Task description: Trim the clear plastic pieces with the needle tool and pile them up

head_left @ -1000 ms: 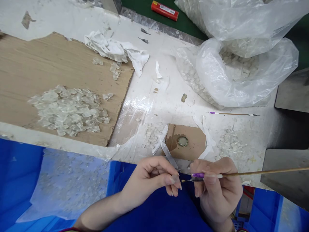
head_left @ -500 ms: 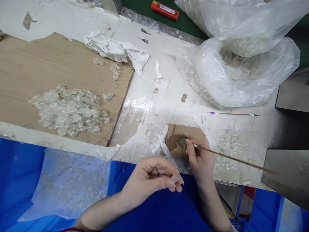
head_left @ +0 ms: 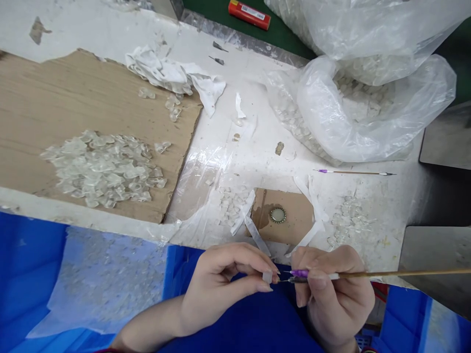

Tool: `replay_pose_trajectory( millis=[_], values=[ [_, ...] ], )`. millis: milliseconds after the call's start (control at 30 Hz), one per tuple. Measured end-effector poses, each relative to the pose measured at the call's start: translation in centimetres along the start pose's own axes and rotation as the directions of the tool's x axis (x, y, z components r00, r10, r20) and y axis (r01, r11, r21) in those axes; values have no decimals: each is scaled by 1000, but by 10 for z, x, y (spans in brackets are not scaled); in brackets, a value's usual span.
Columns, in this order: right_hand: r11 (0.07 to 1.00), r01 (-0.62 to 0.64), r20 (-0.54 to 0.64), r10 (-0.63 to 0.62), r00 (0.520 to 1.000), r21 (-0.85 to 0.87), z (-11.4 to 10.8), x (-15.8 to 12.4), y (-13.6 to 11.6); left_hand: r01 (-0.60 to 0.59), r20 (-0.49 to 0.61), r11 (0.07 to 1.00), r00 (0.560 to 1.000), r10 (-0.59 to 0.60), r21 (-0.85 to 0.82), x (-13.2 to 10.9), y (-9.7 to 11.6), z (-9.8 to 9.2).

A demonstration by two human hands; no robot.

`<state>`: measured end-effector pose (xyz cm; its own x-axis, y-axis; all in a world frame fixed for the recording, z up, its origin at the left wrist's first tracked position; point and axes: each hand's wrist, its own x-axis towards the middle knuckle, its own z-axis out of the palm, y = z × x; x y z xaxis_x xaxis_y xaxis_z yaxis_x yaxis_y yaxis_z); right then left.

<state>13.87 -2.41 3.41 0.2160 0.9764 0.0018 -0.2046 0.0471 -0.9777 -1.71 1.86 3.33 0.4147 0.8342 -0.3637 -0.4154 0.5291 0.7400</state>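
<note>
My left hand [head_left: 228, 282] pinches a small translucent plastic piece [head_left: 267, 277] between thumb and fingertips, in front of the bench edge. Close on its right, my right hand [head_left: 333, 289] is closed round a thin brown stick [head_left: 405, 273]. At the stick's near end are a purple needle tip [head_left: 300, 273] and a dark needle tip [head_left: 297, 280], both pointing at the plastic piece. Whether a needle touches the piece I cannot tell. Beyond the hands, a round cap-like dish [head_left: 277, 214] with a beaded rim sits on a small cardboard square [head_left: 294, 230] held by white strips.
A heap of clear plastic pieces [head_left: 106, 169] lies on a large cardboard sheet [head_left: 37, 113] at left. Smaller piles [head_left: 231, 203] flank the small cardboard. Plastic bags of pieces [head_left: 327, 117] stand at back right. Another needle-tipped stick [head_left: 353, 172] lies before them.
My right hand has come back from the round dish toward me, bringing the stick's needle tips up to the plastic piece. My left hand stays nearly in place, still holding the piece.
</note>
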Motion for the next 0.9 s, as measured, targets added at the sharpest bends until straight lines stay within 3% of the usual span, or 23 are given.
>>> replay_pose_trajectory(
  millis=[267, 633, 900],
  values=[
    [999, 23, 82, -19, 996, -43, 1, 3, -3, -33, 6, 999, 999, 33, 43, 1, 0, -1],
    [998, 43, 52, -41, 998, -49, 1, 4, -2, -36, 24, 999, 999, 36, 14, 0, 0, 0],
    [995, 40, 108, -31, 994, -87, 1, 6, -5, 5, 23, 1000, 1000, -5, -24, 1, -1, -1]
  ],
)
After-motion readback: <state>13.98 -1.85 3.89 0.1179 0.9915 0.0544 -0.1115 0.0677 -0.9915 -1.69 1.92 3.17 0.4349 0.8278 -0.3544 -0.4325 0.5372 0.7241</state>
